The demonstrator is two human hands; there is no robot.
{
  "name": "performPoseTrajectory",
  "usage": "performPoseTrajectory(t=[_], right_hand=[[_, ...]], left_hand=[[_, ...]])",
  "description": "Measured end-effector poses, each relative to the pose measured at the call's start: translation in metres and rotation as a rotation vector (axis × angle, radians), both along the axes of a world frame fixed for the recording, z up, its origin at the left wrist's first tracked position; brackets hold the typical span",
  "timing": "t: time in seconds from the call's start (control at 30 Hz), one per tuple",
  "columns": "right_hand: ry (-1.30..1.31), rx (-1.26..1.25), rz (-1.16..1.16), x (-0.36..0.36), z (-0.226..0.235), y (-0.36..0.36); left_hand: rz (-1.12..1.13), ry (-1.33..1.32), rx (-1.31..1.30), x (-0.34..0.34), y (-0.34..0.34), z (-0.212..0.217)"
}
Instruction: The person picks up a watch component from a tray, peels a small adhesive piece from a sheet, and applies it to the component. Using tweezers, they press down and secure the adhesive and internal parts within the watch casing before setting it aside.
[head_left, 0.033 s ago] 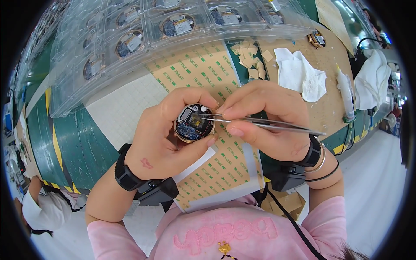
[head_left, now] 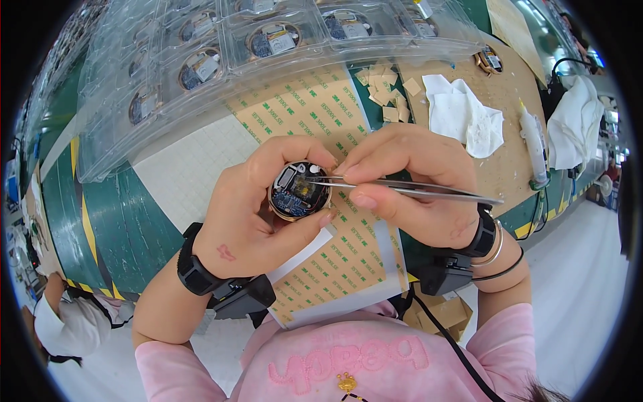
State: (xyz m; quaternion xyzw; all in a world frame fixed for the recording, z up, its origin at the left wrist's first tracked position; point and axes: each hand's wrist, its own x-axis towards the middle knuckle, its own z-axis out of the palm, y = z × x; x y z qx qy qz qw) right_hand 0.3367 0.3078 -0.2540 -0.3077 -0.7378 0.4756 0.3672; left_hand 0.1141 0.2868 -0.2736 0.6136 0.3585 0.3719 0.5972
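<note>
My left hand (head_left: 251, 201) is closed round the rim of a small, round, gold-rimmed electronic device (head_left: 295, 204), its thumb and forefinger on the edge. The open face is turned up and shows a blue circuit board, dark parts and a yellowish patch. From the right, my right hand (head_left: 408, 177) pinches metal tweezers (head_left: 429, 193) between thumb and fingers. Their tips reach over the inside of the device, near its middle. Whether the tips grip a part is too small to tell. Both hands are above a tan adhesive sheet with printed marks (head_left: 335, 268).
A clear plastic tray (head_left: 234, 63) with several similar round devices stands at the back. Small tan squares (head_left: 382, 84), a white cloth (head_left: 462, 110), another round device (head_left: 489, 60) and a white glue tube (head_left: 534, 144) lie at the right. Green matting (head_left: 120, 221) covers the table.
</note>
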Motion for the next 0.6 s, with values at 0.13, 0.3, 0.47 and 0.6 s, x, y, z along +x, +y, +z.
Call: performPoseTrajectory(t=[0.13, 0.3, 0.47, 0.6], right_hand=[[0.038, -0.104, 0.005, 0.003, 0.007, -0.001], [0.215, -0.417, -0.071, 0.003, 0.017, -0.007], [0.065, -0.339, -0.029, 0.01, 0.029, -0.003], [0.076, -0.333, -0.031, 0.01, 0.035, -0.004]], left_hand=[[-0.018, 0.04, 0.049, 0.001, 0.0, 0.009], [-0.045, 0.13, 0.111, 0.005, 0.0, 0.021], [-0.071, 0.184, 0.126, 0.007, -0.001, 0.033], [-0.073, 0.187, 0.15, 0.006, -0.001, 0.036]])
